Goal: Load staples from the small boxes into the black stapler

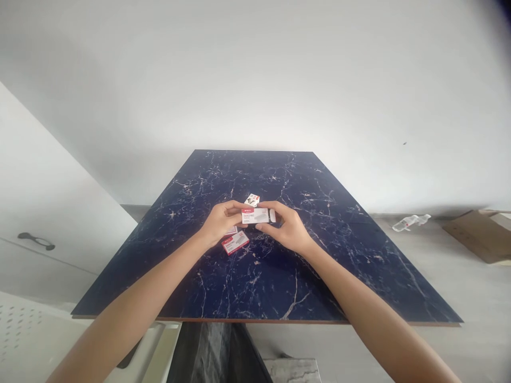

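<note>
Between my two hands, above the middle of a dark blue marbled table, is a small red and white staples-like carton. My left hand grips its left end, thumb in front and fingers behind. My right hand holds the right end, where a flap stands open and the inside looks dark. Another red and white carton lies on the table below my left hand. Part of one more carton shows behind it, mostly covered. A white box with black and red print sits just beyond the held carton.
A white wall stands behind the table. To the right on the floor are a clear plastic bottle and a brown cardboard box. On the left is a white cabinet with a dark handle. A white perforated surface is at lower left.
</note>
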